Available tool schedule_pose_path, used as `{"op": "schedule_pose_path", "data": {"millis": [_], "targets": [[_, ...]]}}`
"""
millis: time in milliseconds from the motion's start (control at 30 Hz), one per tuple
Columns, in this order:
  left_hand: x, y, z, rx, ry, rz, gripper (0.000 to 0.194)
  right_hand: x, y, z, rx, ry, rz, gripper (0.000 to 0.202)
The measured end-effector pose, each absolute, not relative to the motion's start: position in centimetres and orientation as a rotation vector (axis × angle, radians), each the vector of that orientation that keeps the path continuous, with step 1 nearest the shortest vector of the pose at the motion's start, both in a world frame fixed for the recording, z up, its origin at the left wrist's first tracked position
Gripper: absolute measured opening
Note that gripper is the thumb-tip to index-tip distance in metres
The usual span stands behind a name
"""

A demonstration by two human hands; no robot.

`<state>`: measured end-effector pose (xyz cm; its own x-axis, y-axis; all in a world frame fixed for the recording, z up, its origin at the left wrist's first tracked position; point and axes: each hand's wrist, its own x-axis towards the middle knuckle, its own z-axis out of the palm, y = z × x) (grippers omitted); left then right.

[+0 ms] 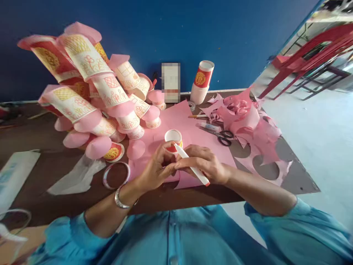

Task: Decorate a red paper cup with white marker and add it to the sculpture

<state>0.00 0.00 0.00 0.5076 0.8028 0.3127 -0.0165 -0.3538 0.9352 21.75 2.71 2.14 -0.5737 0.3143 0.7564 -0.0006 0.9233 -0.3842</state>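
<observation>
A white marker pen (193, 165) with a red end lies slantwise in my right hand (205, 162), whose fingers are closed round it. Its tip points up and left, close to a small red and white paper cup (173, 137) with its mouth up. My left hand (157, 165) has its fingers curled against the cup's near side, and its thumb meets the right fingertips. The fingers hide most of the cup's lower part. Under both hands is a pink paper sheet (190, 125).
Decorated paper-cup towers with pink cone tops (91, 70) crowd the left. Stacked cups (202, 81) stand by the blue wall. Scissors (220, 137), a glue tube (210, 127) and pink paper scraps (248, 117) lie right. A tape roll (128, 173) is near my left wrist.
</observation>
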Motion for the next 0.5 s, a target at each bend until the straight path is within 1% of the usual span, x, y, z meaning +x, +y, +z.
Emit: {"op": "schedule_pose_path", "data": {"millis": [100, 167, 200, 233, 267, 300, 333, 367, 400, 500], "targets": [[-0.4, 0.1, -0.1, 1.826, 0.917, 1.364, 0.038, 22.9, 3.4, 2.5, -0.422, -2.029, 0.234, 0.025], [-0.7, 0.6, -0.3, 1.888, 1.093, 1.579, 0.039, 23.8, 4.5, 2.3, -0.623, -1.952, 0.126, 0.026], [-0.8, 1.0, -0.4, 1.914, 1.168, 1.656, 0.043, 24.3, 5.3, 2.0, -0.729, -1.957, 0.072, 0.025], [-0.9, 1.4, -0.6, 1.958, 1.244, 1.632, 0.053, 24.8, 6.1, 1.5, -0.815, -1.968, 0.026, 0.02], [-0.9, 1.8, -0.8, 1.993, 1.302, 1.558, 0.066, 25.3, 7.0, 0.9, -0.885, -1.993, -0.021, 0.016], [-0.9, 2.2, -1.1, 2.016, 1.337, 1.449, 0.075, 25.8, 7.9, 0.2, -0.934, -2.032, -0.067, 0.014], [-0.9, 2.5, -1.4, 2.037, 1.351, 1.333, 0.081, 26.1, 8.6, -0.6, -0.956, -2.088, -0.106, 0.015], [-0.8, 2.7, -1.7, 2.041, 1.367, 1.227, 0.083, 26.5, 9.3, -1.3, -0.976, -2.141, -0.136, 0.016], [-0.8, 2.8, -1.9, 2.035, 1.381, 1.138, 0.081, 26.7, 9.8, -2.0, -0.996, -2.192, -0.153, 0.017], [-0.6, 3.0, -2.1, 1.899, 1.385, 1.035, 0.063, 27.0, 10.7, -3.1, -1.074, -2.275, -0.154, 0.021]]}}
